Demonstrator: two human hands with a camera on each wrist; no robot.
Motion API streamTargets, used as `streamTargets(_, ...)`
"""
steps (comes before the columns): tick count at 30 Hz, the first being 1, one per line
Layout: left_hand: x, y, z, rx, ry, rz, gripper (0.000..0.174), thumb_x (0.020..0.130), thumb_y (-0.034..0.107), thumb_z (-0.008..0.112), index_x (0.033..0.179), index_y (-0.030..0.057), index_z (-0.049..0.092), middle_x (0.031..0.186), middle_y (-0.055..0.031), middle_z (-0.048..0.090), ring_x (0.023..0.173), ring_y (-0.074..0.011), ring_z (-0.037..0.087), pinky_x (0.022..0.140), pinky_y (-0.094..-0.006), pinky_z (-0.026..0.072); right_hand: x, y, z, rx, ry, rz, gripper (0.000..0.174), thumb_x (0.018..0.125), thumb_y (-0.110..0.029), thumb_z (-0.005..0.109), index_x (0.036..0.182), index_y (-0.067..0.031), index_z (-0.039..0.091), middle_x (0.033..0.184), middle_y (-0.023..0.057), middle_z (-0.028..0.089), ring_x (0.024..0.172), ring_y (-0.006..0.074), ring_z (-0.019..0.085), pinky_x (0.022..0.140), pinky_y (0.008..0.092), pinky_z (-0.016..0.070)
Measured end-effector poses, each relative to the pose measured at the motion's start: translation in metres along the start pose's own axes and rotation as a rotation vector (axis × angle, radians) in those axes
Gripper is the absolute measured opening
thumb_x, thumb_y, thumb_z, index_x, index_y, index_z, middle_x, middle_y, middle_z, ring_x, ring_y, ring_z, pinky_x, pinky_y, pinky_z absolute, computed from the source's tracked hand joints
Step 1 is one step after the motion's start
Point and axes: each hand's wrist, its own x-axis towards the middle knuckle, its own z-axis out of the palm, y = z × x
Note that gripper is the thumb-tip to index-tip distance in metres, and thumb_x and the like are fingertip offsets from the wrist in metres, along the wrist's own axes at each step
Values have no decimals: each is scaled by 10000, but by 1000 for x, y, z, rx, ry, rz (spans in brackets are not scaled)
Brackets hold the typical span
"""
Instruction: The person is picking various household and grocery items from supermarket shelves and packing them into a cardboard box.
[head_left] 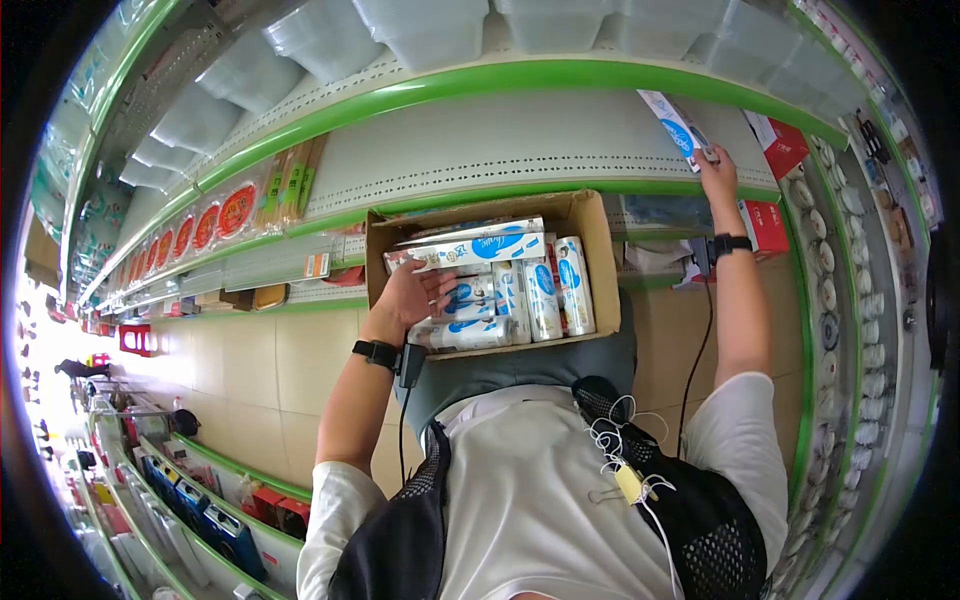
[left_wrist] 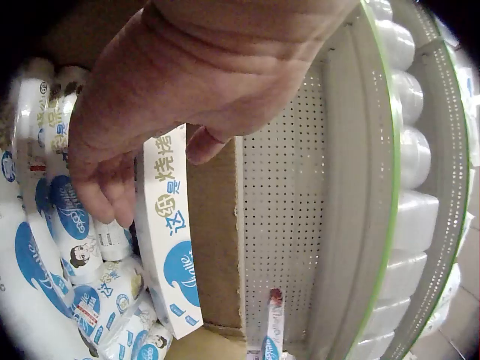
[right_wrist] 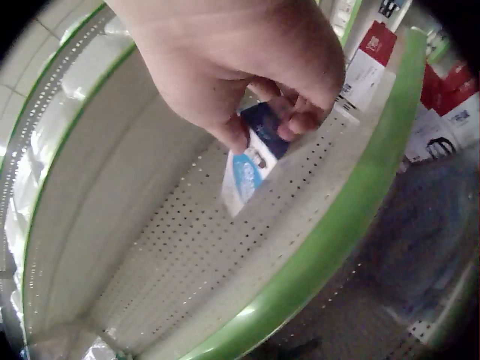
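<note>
Head view: open passage along shelf (head_left: 480,150), upper centre; bounded left by stick packs (head_left: 290,185), right by red-and-white box (head_left: 782,145), above by tier of plastic containers (head_left: 425,30). Slim box (head_left: 672,125) in right hand (head_left: 718,180) obstructs upper right. Carton (head_left: 606,255), centre: rolls (head_left: 542,302) closely packed; long box (head_left: 470,252) blocks upper part.

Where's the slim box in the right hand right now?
In the head view, the slim box is at the upper right, over the shelf, held in the right hand, just left of the red box.
</note>
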Motion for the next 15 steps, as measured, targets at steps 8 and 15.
streamTargets(8, -6, 1, -6, -38, -36, -26, 410, 1010, 331, 342, 1253, 44, 505, 1228, -135, 639, 1146, -249, 602, 882, -429, 453, -122, -155, -44, 457, -673, -167, 517, 929, -173, 710, 1375, 18, 531, 1190, 60, 631, 1020, 111, 610, 834, 242, 505)
streamTargets(15, -14, -4, -2, -64, 27, -8, 417, 1016, 307, 362, 1314, 26, 442, 1243, -145, 611, 1113, -253, 599, 881, -436, 425, -187, -221, 53, 421, -985, -253, 460, 925, -121, 712, 1337, 3, 552, 1154, 74, 661, 996, 123, 625, 871, 284, 535)
